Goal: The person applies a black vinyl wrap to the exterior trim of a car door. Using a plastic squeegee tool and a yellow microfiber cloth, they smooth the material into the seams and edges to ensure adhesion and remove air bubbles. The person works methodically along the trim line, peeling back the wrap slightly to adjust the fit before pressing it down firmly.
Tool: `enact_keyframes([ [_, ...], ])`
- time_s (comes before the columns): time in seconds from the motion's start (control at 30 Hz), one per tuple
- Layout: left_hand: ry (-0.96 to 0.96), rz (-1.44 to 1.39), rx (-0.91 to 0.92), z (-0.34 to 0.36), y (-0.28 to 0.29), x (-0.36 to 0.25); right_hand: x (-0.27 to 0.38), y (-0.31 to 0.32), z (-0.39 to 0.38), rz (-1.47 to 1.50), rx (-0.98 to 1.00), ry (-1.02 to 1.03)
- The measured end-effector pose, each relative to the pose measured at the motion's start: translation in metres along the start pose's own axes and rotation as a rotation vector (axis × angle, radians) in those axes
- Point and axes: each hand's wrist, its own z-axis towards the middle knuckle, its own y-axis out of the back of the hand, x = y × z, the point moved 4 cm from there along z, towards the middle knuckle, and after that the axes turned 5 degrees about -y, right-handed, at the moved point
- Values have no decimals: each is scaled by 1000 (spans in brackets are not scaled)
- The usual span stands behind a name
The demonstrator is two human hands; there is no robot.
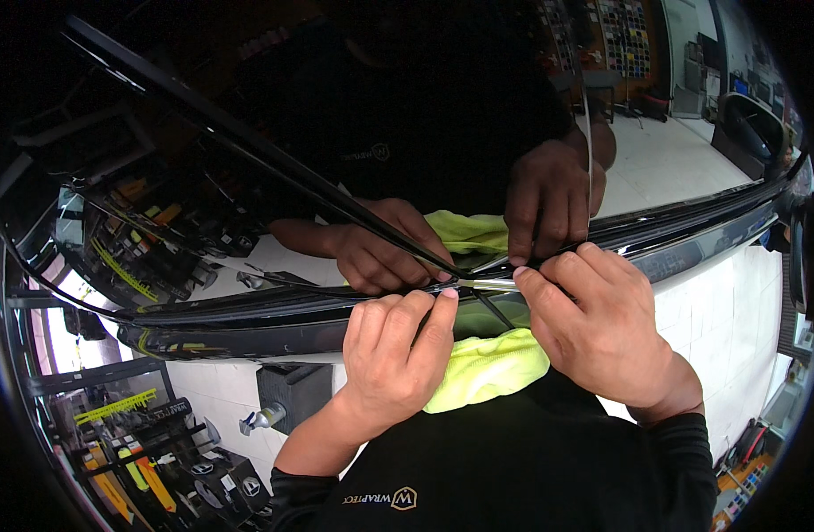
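Note:
A thin shiny strip (489, 285) runs along the lower edge of a dark, glossy car window (407, 115). My left hand (398, 346) is closed at the strip's left end, thumb and forefinger pressed together there. From the other side my right hand (593, 310) pinches the strip, with thumb and fingertips close to the trim. Only a short length shows between the two hands, and what lies under the fingertips is hidden. A bright yellow-green cloth (491, 365) is bunched between my wrists, against my black shirt. The window reflects both hands and the cloth.
A black trim bar (247, 146) slants across the glass down to my fingers. At right sticks out a side mirror (751, 129). Lower left are a spray bottle (263, 417) beside a dark box (301, 395) and a rack of tools (132, 461). The floor (713, 310) is pale.

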Motion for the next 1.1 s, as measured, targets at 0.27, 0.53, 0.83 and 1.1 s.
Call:
enact_keyframes([
  [0.27, 39, -25, 27, -3, -1, -3, 0, 0, 1, 7, -1, 5],
  [0.53, 35, 19, -1, -6, -4, -7, -1, 1, 3, 65, 15, -11],
  [0.83, 45, -8, -31, -16, -7, -7, -2, -3, -1, 123, 29, -41],
  [1.1, 88, -81, -64, -20, -1, -4, 1, -5, 0, 181, 10, -39],
])
